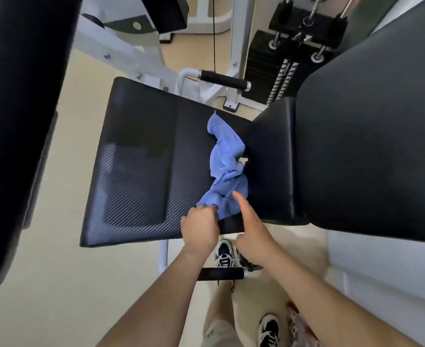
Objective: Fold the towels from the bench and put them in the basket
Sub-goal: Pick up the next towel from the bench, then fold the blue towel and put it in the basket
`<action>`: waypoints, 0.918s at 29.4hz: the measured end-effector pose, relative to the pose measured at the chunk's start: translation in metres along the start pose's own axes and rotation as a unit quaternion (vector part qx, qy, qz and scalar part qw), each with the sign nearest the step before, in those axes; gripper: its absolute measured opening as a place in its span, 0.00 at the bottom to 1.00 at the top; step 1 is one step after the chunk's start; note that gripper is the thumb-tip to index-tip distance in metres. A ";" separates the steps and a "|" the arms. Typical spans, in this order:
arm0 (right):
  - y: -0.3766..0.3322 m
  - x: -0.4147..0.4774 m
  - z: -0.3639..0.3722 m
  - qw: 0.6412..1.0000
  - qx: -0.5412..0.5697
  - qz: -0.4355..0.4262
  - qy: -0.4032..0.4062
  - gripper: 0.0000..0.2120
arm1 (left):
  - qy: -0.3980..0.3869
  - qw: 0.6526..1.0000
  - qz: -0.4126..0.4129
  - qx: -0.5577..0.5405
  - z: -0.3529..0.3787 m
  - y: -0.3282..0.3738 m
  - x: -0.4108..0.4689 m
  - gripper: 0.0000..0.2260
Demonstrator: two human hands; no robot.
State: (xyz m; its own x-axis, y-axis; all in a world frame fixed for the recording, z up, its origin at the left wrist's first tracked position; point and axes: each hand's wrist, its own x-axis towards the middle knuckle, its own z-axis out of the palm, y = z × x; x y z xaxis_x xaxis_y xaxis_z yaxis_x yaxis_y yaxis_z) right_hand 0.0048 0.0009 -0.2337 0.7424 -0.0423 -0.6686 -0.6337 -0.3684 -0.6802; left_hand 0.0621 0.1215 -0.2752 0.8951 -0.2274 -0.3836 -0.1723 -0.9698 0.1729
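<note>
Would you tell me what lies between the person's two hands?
Head view: the towel and a strip of bench lie between the left hand and right hand.

Far right, a black weight stack point(276, 78) stands on the beige floor point(43, 284), with a chain point(313, 10) hanging above it. Just left of the stack, a white machine frame point(240, 33) carries a black foam handle point(224, 80), and a thin black cable point(214, 33) runs down beside the frame. A big black pad point(18, 108) fills the left edge. My black-and-white sneakers point(225, 255) are on the floor, one just beside a black foam roller point(220, 273).
</note>
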 end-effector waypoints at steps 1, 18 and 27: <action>-0.005 0.006 0.000 0.994 -0.092 -0.051 0.006 0.49 | 0.019 0.999 0.047 -0.015 -0.008 -0.001 0.003 0.08; -0.105 -0.114 -0.146 0.926 0.263 -0.149 -0.226 0.13 | -0.094 0.669 -0.052 -0.735 -0.256 0.068 -0.062 0.11; -0.046 -0.260 -0.157 0.779 0.569 -0.258 0.060 0.22 | -0.214 0.865 0.279 -0.359 -0.229 0.120 -0.188 0.10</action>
State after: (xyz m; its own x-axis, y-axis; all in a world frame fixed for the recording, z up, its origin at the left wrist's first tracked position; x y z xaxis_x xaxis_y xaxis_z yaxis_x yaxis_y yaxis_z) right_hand -0.1246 -0.1168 0.0182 0.9336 -0.2732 -0.2319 0.0238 0.6929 -0.7206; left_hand -0.0330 0.0678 0.0257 0.4943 -0.8033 -0.3321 -0.0914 -0.4280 0.8992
